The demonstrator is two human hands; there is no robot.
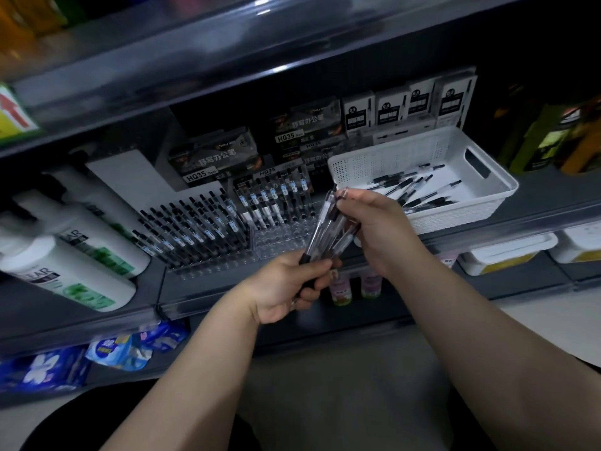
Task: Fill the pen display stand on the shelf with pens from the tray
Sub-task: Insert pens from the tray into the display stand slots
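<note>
Now your left hand (290, 285) grips the pen bundle (326, 227) at its lower end, your right hand (377, 229) pinches its top, long axis tilted away from you; display stand (280, 238) sits just beyond the left hand.

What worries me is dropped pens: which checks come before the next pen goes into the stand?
1. Lower end held: left hand grips the pen bundle, ok.
2. Upper end held: right hand holds it too, ok.
3. One pen singled out: cannot tell.
4. Free holes: display stand has empty front rows, ok.
5. Supply: tray holds loose pens, ok.
</note>
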